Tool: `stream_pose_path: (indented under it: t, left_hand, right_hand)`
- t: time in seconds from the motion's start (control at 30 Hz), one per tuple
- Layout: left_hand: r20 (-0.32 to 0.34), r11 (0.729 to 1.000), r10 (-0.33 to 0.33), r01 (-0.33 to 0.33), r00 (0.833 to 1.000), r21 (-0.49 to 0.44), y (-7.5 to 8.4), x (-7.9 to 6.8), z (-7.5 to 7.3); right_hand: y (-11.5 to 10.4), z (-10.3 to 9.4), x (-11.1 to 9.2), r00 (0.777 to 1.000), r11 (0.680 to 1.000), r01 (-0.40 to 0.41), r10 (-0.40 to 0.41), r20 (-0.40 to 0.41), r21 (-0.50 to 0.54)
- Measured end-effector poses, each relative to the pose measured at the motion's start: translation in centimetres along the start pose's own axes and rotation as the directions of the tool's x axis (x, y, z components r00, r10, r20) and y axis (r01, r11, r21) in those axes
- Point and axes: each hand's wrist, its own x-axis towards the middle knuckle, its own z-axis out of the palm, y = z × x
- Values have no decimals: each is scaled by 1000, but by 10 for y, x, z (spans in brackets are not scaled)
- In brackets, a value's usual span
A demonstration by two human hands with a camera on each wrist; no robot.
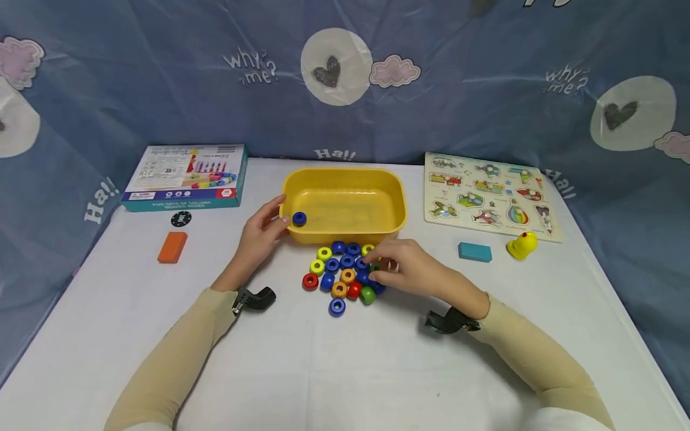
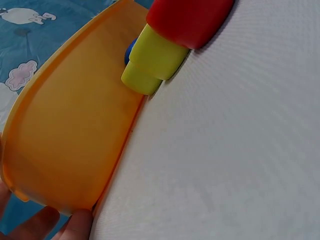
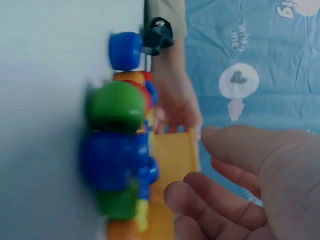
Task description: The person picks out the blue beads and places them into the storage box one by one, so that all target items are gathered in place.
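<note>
We seem to be at the picking step: beads [image 1: 347, 281] being put into the tray [image 1: 345, 212], where one blue bead [image 1: 299, 223] lies in the near left corner. Our left hand [image 1: 257, 238] grips the tray by its left end; our right hand [image 1: 412, 267] is over the right side of the pile, fingers loosely bent and thumb apart, with nothing visibly held. As we judge it, the next move calls for a light pinch on one bead, since round sides may roll when nudged. The beads lie on the table [image 1: 323, 371], loosely packed just in front of the tray: chunky, glossy rings in blue, yellow, red, orange and green, many with their holes facing up.
</note>
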Motion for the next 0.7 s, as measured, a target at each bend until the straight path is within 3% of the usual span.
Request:
stream_pose_path:
  t: [0.13, 0.4, 0.7]
  left_hand:
    - [-7, 1000, -1, 1, 1000, 11, 0, 1, 2]
    - [-14, 999, -29, 29, 999, 13, 1, -1, 3]
    - [-14, 1000, -17, 18, 1000, 18, 1, -1, 2]
  right_hand:
    - [10, 7, -12, 999, 1000, -23, 23, 23, 18]
    - [21, 15, -15, 984, 998, -57, 63, 166, -37]
    - [17, 16, -15, 988, 983, -9, 37, 150, -185]
